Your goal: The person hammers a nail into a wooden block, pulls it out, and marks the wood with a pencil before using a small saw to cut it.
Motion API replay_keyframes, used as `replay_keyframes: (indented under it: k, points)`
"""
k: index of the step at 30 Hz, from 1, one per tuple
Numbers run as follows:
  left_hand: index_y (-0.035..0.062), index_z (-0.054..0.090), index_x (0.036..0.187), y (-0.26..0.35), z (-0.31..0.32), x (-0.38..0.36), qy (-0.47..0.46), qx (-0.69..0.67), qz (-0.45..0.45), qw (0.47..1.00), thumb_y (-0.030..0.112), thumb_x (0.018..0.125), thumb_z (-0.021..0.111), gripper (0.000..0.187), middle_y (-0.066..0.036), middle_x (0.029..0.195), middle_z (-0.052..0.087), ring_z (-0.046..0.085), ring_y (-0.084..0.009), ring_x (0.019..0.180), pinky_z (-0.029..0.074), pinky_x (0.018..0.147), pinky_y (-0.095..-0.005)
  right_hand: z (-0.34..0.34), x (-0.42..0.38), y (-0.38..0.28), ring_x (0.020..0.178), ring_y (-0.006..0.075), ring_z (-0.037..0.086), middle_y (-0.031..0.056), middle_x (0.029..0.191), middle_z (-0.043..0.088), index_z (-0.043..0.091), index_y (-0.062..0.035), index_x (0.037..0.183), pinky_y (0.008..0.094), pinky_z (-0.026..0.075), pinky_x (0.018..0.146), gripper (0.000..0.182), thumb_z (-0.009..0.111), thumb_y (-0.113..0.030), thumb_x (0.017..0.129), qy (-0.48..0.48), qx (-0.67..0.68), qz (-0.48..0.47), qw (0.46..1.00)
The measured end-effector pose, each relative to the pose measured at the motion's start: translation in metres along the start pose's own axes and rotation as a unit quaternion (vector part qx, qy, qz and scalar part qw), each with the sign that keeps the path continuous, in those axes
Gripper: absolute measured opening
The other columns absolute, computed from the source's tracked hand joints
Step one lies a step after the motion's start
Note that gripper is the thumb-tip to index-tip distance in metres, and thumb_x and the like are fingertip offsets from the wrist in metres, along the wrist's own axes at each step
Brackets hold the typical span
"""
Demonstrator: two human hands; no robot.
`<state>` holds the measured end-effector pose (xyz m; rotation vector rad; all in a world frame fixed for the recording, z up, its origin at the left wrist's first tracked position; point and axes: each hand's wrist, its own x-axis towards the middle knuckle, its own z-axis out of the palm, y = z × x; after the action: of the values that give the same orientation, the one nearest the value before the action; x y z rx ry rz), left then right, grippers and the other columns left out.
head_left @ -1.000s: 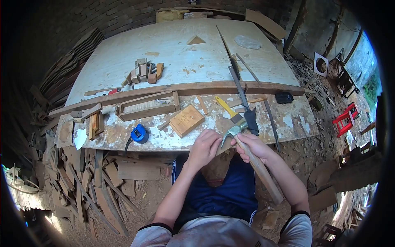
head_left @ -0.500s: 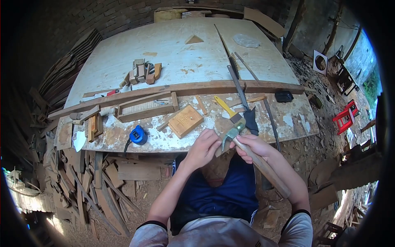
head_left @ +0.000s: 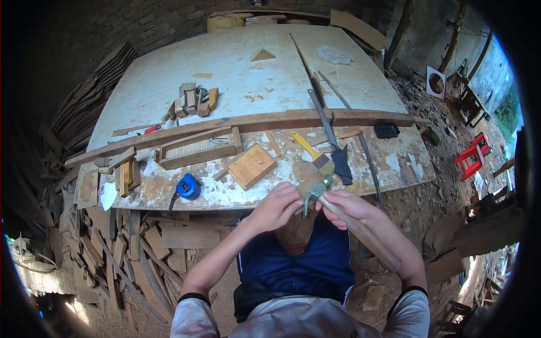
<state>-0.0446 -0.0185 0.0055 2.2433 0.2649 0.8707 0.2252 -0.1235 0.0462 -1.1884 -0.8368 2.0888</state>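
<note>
My right hand [head_left: 346,208] is wrapped round the wooden handle of a claw hammer [head_left: 366,239], close below its metal head. The handle slants down along my right forearm. My left hand [head_left: 278,207] is closed, its fingers pinched at the bench's front edge, left of the hammer head. A small piece of wood [head_left: 308,183] shows between the hands, partly behind the hammer head; whether my left fingers hold it is hard to make out. A brush with a yellow handle [head_left: 306,145] lies just beyond the hammer head.
On the bench [head_left: 220,198] are a blue tape measure [head_left: 188,186], a wooden block [head_left: 252,166], an open wooden frame [head_left: 198,148], a black-wrapped tool [head_left: 341,166] and a black case [head_left: 386,130]. A long beam [head_left: 253,119] crosses behind. Scrap wood lies below left.
The hammer head has lowered slightly and sits nearer my right fingers. More of the small wood piece shows between my hands. My left elbow has moved outward to the left.
</note>
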Motion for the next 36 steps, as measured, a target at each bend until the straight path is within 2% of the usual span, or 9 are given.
replay_keyframes:
  k: [11,15,20,23,24,27,28,33,36]
  points:
    - [0.0011,0.068,0.102,0.074,-0.039,-0.004,-0.199,-0.072,-0.018,0.977,0.014,0.107,0.070,0.014,-0.015,0.092,0.064,0.063,-0.0380,0.091,0.051,0.084,-0.0476,0.035,-0.037,0.038,0.051,0.0144,0.057,0.0058,0.076,0.058,0.060,0.0000,0.124,0.0293,0.049,0.049,0.048,0.036,-0.041,0.124,-0.080,-0.021,-0.008,0.997]
    - [-0.0005,0.070,0.101,0.082,-0.034,-0.014,-0.218,-0.105,-0.032,0.970,0.015,0.107,0.070,0.016,-0.015,0.092,0.066,0.063,-0.0392,0.089,0.051,0.082,-0.0481,0.036,-0.039,0.055,0.052,0.0150,0.057,0.0060,0.076,0.059,0.059,-0.0003,0.124,0.0294,0.049,0.050,0.047,0.036,-0.041,0.124,-0.074,0.002,-0.034,0.997]
    - [0.0013,0.082,0.102,0.087,-0.026,-0.034,-0.136,-0.157,-0.121,0.971,0.007,0.100,0.081,0.006,-0.011,0.096,0.074,0.073,-0.0254,0.093,0.056,0.082,-0.0374,0.031,-0.049,0.061,0.053,0.0173,0.059,0.0080,0.077,0.059,0.059,0.0020,0.131,0.0314,0.050,0.051,0.043,0.039,-0.035,0.123,0.007,0.064,-0.139,0.988]
    - [0.0015,0.082,0.101,0.085,-0.015,-0.041,-0.018,-0.170,-0.139,0.975,0.003,0.099,0.081,0.003,-0.009,0.099,0.076,0.074,-0.0229,0.094,0.057,0.084,-0.0362,0.039,-0.060,0.051,0.052,0.0202,0.057,0.0112,0.077,0.055,0.055,0.0059,0.137,0.0337,0.051,0.050,0.042,0.040,-0.030,0.121,0.090,0.121,-0.267,0.952]
    - [0.0025,0.082,0.102,0.081,-0.009,-0.048,-0.017,-0.182,-0.165,0.969,0.002,0.097,0.082,0.005,-0.012,0.116,0.076,0.074,-0.0244,0.108,0.059,0.096,-0.0385,0.040,-0.062,0.049,0.051,0.0204,0.056,0.0122,0.078,0.055,0.054,0.0071,0.137,0.0345,0.051,0.050,0.042,0.039,-0.029,0.121,0.116,0.121,-0.326,0.930]
    - [0.0030,0.082,0.103,0.088,0.025,-0.047,-0.005,-0.291,-0.144,0.946,0.003,0.098,0.082,0.005,-0.017,0.139,0.070,0.069,-0.0290,0.128,0.056,0.110,-0.0420,0.053,-0.065,0.039,0.052,0.0188,0.056,0.0110,0.080,0.055,0.052,0.0065,0.141,0.0331,0.052,0.051,0.043,0.036,-0.029,0.121,0.210,0.133,-0.455,0.855]
    - [0.0035,0.082,0.104,0.094,0.033,-0.046,-0.056,-0.307,-0.155,0.937,0.004,0.098,0.083,0.006,-0.020,0.153,0.061,0.061,-0.0336,0.143,0.050,0.120,-0.0468,0.059,-0.063,0.033,0.053,0.0181,0.056,0.0103,0.082,0.056,0.052,0.0061,0.142,0.0324,0.052,0.052,0.043,0.036,-0.029,0.122,0.245,0.132,-0.482,0.831]
    - [0.0046,0.082,0.108,0.109,0.099,-0.048,-0.143,-0.336,-0.111,0.924,0.007,0.099,0.084,0.010,-0.019,0.152,0.061,0.060,-0.0328,0.144,0.044,0.122,-0.0443,0.083,-0.047,0.016,0.057,0.0141,0.053,0.0054,0.085,0.052,0.052,0.0031,0.144,0.0296,0.049,0.053,0.046,0.035,-0.034,0.123,0.382,0.127,-0.553,0.729]
    - [0.0065,0.087,0.108,0.121,0.113,-0.057,-0.096,-0.318,-0.149,0.932,0.009,0.096,0.088,0.013,-0.013,0.124,0.071,0.068,-0.0266,0.115,0.052,0.102,-0.0400,0.086,-0.049,0.017,0.065,0.0151,0.057,0.0060,0.089,0.055,0.046,0.0033,0.156,0.0316,0.053,0.061,0.050,0.034,-0.033,0.123,0.327,0.170,-0.553,0.747]
